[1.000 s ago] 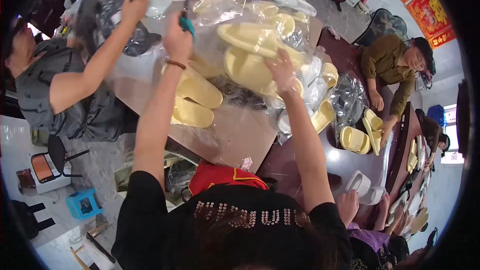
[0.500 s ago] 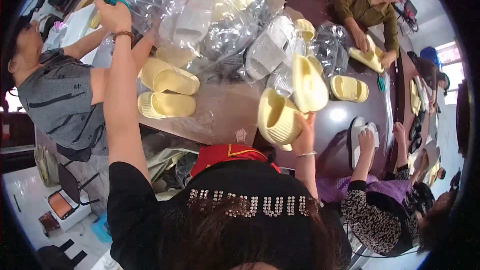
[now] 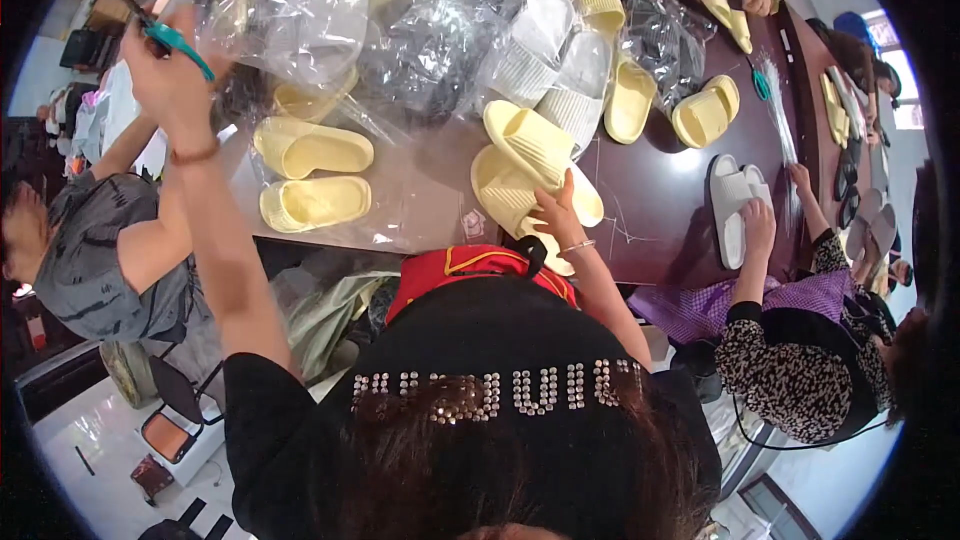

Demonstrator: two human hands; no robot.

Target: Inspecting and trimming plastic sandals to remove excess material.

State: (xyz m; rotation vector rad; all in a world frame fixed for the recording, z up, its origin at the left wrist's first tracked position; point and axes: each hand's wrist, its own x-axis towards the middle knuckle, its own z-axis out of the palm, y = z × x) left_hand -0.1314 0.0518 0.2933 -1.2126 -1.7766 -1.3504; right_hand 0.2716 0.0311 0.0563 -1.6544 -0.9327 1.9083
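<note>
My left hand (image 3: 172, 90), raised at the upper left, is closed round small scissors (image 3: 188, 48) with teal handles and a dark tip. My right hand (image 3: 562, 215) grips a pair of pale yellow slippers at the table's near edge. One yellow slipper (image 3: 530, 140) overlaps the other (image 3: 500, 190); the fingers lie across their straps, and their exact hold is partly hidden. Left of them, another yellow pair lies side by side, the nearer slipper (image 3: 318, 204) below the farther one (image 3: 315, 148).
Clear plastic bags (image 3: 300, 10) with slippers cover the far table. Grey slippers (image 3: 575, 90) and single yellow ones (image 3: 705, 112) lie ahead. A person in grey (image 3: 115, 240) sits left; a patterned sleeve (image 3: 745, 335) reaches in at right, near a light grey pair (image 3: 735, 210). Teal-handled scissors (image 3: 762, 86) lie farther right.
The right hand has lowered the yellow slippers and shifted them slightly left. My left hand with the scissors has moved left and a little down. The whole view has turned somewhat.
</note>
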